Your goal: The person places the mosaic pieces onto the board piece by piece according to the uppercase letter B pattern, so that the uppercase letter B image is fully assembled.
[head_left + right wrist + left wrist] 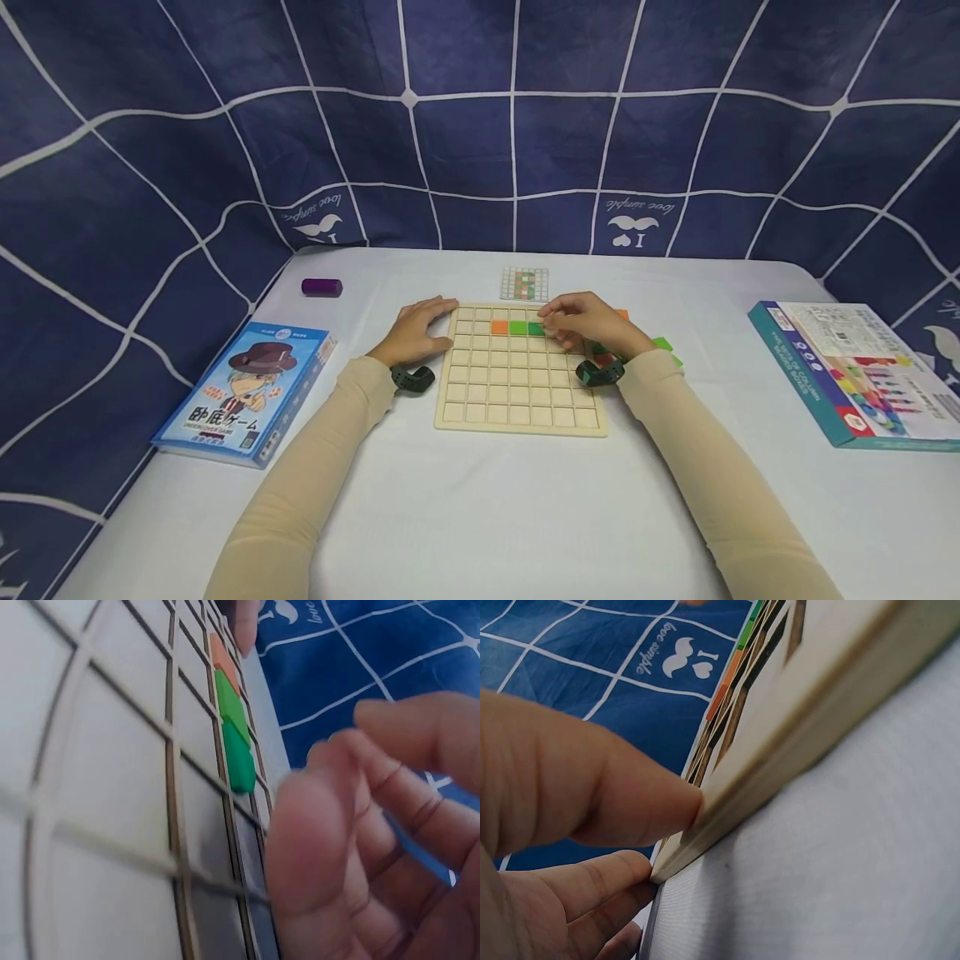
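A pale wooden grid board [517, 432] lies on the white table. In one of its upper rows sit an orange tile [500, 327], a light green tile [518, 327] and a dark green tile [238, 759], side by side. My left hand [418, 328] rests at the board's left edge, thumb and fingertips touching its corner in the left wrist view. Over the board's upper right is my right hand [588, 323], fingers loosely bent beside the dark green tile. No tile shows between its thumb and fingers in the right wrist view.
Loose tiles, among them a light green one [663, 343] and an orange one [622, 314], lie partly hidden by the right hand. Behind the board is a small pattern card [525, 284]. A purple cylinder [322, 287], blue game box [247, 392] and teal-edged box [862, 375] stand around.
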### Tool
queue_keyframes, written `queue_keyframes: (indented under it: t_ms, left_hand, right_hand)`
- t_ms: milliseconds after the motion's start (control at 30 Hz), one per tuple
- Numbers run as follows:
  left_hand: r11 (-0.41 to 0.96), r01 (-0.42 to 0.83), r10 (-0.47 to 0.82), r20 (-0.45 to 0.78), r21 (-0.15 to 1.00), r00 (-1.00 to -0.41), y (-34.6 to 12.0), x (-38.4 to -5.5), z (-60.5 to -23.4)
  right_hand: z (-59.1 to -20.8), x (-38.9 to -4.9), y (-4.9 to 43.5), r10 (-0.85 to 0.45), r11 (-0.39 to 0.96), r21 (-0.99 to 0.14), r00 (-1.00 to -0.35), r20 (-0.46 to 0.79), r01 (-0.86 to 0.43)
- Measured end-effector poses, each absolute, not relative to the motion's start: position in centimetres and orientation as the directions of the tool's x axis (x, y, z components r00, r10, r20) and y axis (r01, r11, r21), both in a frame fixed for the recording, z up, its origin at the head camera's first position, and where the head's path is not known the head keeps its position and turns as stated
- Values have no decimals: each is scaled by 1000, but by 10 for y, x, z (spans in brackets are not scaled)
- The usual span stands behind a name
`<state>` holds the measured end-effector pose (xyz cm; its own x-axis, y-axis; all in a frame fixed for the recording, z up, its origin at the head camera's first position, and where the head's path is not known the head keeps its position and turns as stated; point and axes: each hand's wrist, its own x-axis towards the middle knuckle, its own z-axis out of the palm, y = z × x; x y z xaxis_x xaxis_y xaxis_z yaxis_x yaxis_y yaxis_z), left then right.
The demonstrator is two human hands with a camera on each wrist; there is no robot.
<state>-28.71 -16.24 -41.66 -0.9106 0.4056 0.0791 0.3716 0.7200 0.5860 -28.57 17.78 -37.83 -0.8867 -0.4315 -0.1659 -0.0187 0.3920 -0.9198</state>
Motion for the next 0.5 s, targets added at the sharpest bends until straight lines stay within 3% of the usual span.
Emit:
queue_keyframes:
  t_ms: [500]
  left_hand:
    - [708,391,417,98,588,-903,-163,-287,-417]
  right_hand:
    - [-380,-250,230,-323,348,-937,-937,-129,9]
